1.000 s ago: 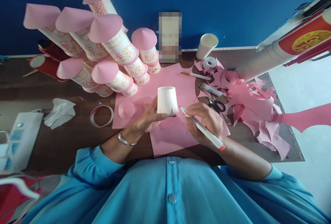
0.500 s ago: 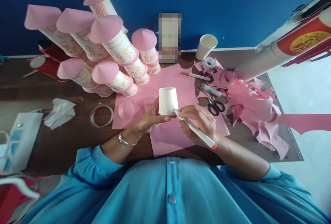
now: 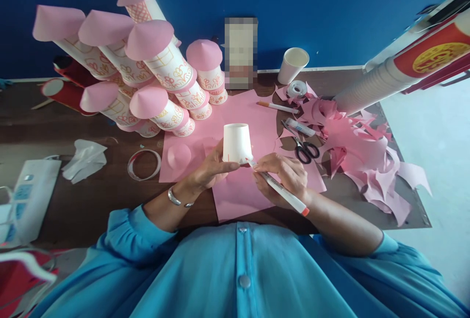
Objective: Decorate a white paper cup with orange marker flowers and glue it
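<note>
Paper cup sits in front of us, raised over the pink sheet, narrow end up. Our left hand grips it around the wide lower end, thumb across the front. Our right hand is closed on a white marker, pen-style, tip at the lower right of the cup wall. Can't tell if the tip touches. One short red stroke shows lower left, close to the bottom edge.

For clean marking: we want the left grip firm enough to stop wobble, but light, since thin card probably dents under a hard thumb. Better we turn the cup than reach around it, so the tip meets the wall at one angle. Light strokes, same height, even gaps. Thumb sits near the marked band, so smeared ink looks like our main risk.

Further out: round pink piece on the sheet to the left; scissors to the right, beside the pink scraps. Back left, cone-topped towers carry flower drawings, useful to us for judging line weight.
</note>
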{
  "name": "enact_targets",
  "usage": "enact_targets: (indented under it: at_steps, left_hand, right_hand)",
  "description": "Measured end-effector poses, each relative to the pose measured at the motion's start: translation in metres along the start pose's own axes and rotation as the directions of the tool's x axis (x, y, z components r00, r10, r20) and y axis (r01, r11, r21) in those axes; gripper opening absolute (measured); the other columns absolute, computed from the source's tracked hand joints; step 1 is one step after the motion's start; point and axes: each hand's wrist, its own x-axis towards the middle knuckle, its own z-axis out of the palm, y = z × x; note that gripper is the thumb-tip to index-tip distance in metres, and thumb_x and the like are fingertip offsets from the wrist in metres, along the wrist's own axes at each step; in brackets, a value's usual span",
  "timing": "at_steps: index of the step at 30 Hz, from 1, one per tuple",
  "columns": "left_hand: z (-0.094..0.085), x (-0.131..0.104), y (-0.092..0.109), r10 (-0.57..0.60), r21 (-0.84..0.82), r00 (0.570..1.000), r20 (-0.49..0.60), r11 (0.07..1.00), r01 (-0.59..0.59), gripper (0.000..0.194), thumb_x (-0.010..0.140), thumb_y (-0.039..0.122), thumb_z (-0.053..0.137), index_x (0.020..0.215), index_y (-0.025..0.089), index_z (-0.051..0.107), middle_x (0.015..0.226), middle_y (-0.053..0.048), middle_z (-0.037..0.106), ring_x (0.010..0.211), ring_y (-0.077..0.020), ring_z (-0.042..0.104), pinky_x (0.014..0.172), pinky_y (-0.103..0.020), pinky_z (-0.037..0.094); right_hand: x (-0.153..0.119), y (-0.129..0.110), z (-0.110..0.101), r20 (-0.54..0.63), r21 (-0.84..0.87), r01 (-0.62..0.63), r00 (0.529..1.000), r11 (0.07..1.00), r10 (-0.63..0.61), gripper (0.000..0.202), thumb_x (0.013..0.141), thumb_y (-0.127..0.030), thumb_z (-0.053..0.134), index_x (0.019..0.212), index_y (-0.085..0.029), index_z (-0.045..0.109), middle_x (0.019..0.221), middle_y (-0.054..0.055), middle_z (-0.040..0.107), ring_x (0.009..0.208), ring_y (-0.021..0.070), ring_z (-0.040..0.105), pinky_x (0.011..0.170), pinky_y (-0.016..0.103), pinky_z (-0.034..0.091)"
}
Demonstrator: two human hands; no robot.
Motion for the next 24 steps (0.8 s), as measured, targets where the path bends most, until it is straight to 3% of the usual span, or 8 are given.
enact_targets:
  at_steps: [17, 24]
  left_hand:
    - [-0.0059, 0.0006, -0.0045, -0.033, 0.005, 0.999, 0.024, 0.999, 0.033, 0.064, 0.073, 0.026, 0.089, 0.129, 0.023, 0.058, 0.102, -0.004, 0.073, 0.096, -0.0225, 0.071, 0.086, -0.035, 0.055]
    - [-0.0093, -0.0001, -0.006, -0.036, 0.051, 0.999, 0.026, 0.998, 0.035, 0.058, 0.075, 0.025, 0.087, 0.127, 0.023, 0.06, 0.106, -0.006, 0.074, 0.1, -0.0242, 0.07, 0.088, -0.036, 0.052]
  right_hand:
    - [-0.0026, 0.0023, -0.0001, 0.061, -0.029, -0.004, 0.998, 1.0, 0.005, 0.015, 0.091, -0.009, 0.066, 0.098, -0.021, 0.06, 0.077, 0.0, 0.072, 0.063, 0.0139, 0.072, 0.057, 0.024, 0.057]
    - [0.0017, -0.0027, -0.0029, 0.102, 0.049, -0.086, 0.991, 0.995, 0.081, 0.017, 0.088, -0.007, 0.061, 0.089, -0.023, 0.055, 0.07, -0.003, 0.069, 0.059, 0.0126, 0.07, 0.056, 0.023, 0.056]
